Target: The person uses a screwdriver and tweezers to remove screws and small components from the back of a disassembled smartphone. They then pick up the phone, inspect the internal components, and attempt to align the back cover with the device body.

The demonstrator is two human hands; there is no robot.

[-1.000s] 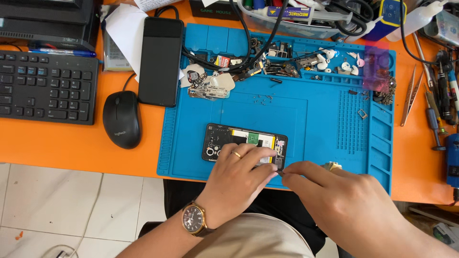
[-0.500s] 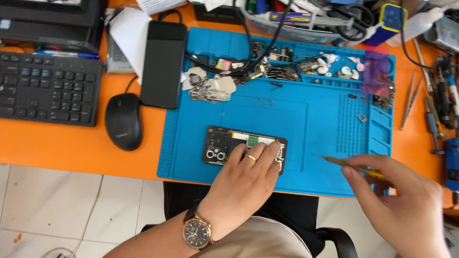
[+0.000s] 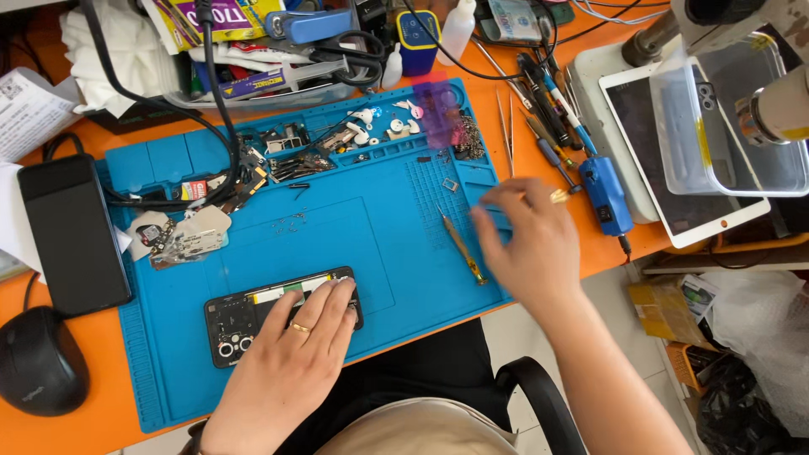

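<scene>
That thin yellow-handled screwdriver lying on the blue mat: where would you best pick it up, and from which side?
Grip the screwdriver by its yellow handle, the thicker lower half, pinching across it from above. It lies flat on the blue mat, tip pointing up-left, so the thin metal end gives little to hold. The right hand hovers just right of it, so coming from that side seems shortest.

Black phone [image 3: 244, 316] on blue mat [image 3: 337, 244], orange desk [image 3: 67, 430], yellow screwdriver [image 3: 462, 248].

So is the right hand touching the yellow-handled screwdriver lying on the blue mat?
Apart. The head view shows the right hand lifted beside the yellow-handled screwdriver, with blue mat visible between them.
</scene>
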